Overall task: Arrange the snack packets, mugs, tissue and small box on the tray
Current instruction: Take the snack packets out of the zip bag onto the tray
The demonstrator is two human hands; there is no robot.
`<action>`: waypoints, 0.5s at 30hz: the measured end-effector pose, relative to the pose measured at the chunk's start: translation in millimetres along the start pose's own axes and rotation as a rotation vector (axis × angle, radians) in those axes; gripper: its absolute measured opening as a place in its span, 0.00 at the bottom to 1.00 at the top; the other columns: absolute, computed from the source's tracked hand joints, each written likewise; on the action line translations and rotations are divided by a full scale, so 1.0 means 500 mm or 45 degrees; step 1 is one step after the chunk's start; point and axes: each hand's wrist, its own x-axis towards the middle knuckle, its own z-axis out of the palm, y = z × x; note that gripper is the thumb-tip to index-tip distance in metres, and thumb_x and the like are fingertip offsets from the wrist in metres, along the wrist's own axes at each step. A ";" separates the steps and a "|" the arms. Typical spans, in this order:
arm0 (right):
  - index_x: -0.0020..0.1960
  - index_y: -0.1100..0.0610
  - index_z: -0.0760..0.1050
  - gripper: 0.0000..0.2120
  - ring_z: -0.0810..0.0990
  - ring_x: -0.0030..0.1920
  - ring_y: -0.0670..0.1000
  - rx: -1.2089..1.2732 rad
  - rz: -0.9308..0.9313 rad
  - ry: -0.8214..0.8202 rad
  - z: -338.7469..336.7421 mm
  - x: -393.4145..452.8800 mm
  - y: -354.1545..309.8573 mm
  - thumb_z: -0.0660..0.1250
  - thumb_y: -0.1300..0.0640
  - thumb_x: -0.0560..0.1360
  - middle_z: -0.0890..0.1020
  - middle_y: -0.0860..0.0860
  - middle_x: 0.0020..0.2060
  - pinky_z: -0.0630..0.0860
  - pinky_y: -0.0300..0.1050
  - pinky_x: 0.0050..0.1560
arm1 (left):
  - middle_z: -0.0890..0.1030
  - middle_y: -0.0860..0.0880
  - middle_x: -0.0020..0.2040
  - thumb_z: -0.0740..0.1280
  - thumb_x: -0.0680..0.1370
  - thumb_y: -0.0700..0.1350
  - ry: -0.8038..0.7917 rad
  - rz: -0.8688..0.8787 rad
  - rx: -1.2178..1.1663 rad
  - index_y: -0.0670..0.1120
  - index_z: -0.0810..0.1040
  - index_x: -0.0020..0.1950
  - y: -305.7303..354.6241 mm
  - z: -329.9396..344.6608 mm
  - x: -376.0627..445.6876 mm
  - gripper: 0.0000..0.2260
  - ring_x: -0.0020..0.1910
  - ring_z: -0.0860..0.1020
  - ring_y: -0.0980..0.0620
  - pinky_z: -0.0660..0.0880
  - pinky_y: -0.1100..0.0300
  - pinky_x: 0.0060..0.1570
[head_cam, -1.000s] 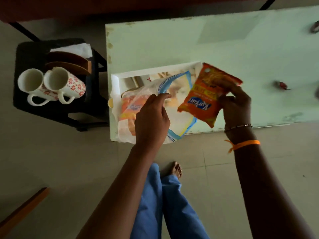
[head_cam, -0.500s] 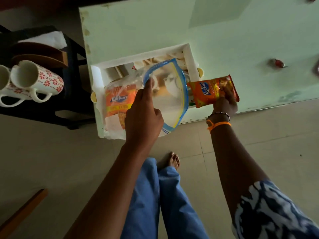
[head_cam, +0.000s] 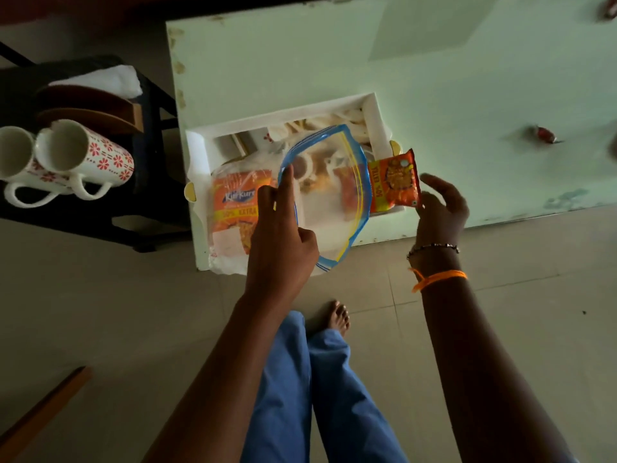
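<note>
A white tray (head_cam: 283, 120) sits at the near left corner of the pale green table (head_cam: 334, 55). My left hand (head_cam: 280, 235) pinches the blue rim of a clear zip bag (head_cam: 330, 202) and holds its mouth wide over the tray. One orange snack packet (head_cam: 235, 208) lies inside the bag at the left. A second orange snack packet (head_cam: 395, 180) rests on the tray's right edge, partly inside the bag's mouth. My right hand (head_cam: 439, 208) is just right of it, fingers spread, thumb at its lower corner. Two white mugs with red flowers (head_cam: 83, 158) lie on a black stool.
The black stool (head_cam: 150, 202) stands left of the table and also carries a white tissue (head_cam: 107, 81) and brown wooden pieces (head_cam: 90, 110). A small red wrapped sweet (head_cam: 544, 135) lies on the table at the right. My legs and a bare foot (head_cam: 337, 317) are below the tray.
My right hand brought the second orange packet down from above the tray to the bag's mouth, then spread its fingers off it. My left hand kept the bag's rim lifted.
</note>
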 end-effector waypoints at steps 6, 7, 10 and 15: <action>0.55 0.69 0.75 0.14 0.78 0.38 0.47 -0.311 -0.126 -1.105 0.126 -0.146 -0.058 0.54 0.73 0.75 0.81 0.60 0.46 0.75 0.38 0.45 | 0.70 0.37 0.64 0.59 0.69 0.27 0.278 0.028 -0.140 0.39 0.60 0.73 -0.018 -0.072 -0.034 0.31 0.62 0.67 0.51 0.66 0.73 0.58; 0.57 0.70 0.74 0.14 0.76 0.42 0.50 -0.479 -0.152 -1.177 0.160 -0.152 -0.050 0.55 0.73 0.75 0.79 0.63 0.49 0.73 0.41 0.48 | 0.69 0.37 0.64 0.59 0.70 0.27 0.290 0.022 -0.153 0.40 0.60 0.73 -0.020 -0.085 -0.042 0.31 0.63 0.68 0.48 0.70 0.62 0.59; 0.61 0.68 0.72 0.18 0.74 0.36 0.46 -0.842 -0.181 -1.352 0.252 -0.166 -0.032 0.54 0.74 0.74 0.75 0.59 0.42 0.70 0.33 0.38 | 0.69 0.35 0.65 0.59 0.71 0.28 0.316 0.024 -0.138 0.41 0.59 0.73 -0.032 -0.121 -0.065 0.31 0.63 0.71 0.37 0.74 0.43 0.56; 0.69 0.62 0.65 0.23 0.73 0.59 0.52 -1.176 -0.260 -1.472 0.346 -0.192 -0.001 0.55 0.72 0.75 0.72 0.58 0.67 0.72 0.31 0.47 | 0.70 0.39 0.60 0.60 0.71 0.28 0.482 0.068 -0.111 0.37 0.60 0.72 -0.074 -0.157 -0.088 0.29 0.53 0.70 0.57 0.70 0.77 0.47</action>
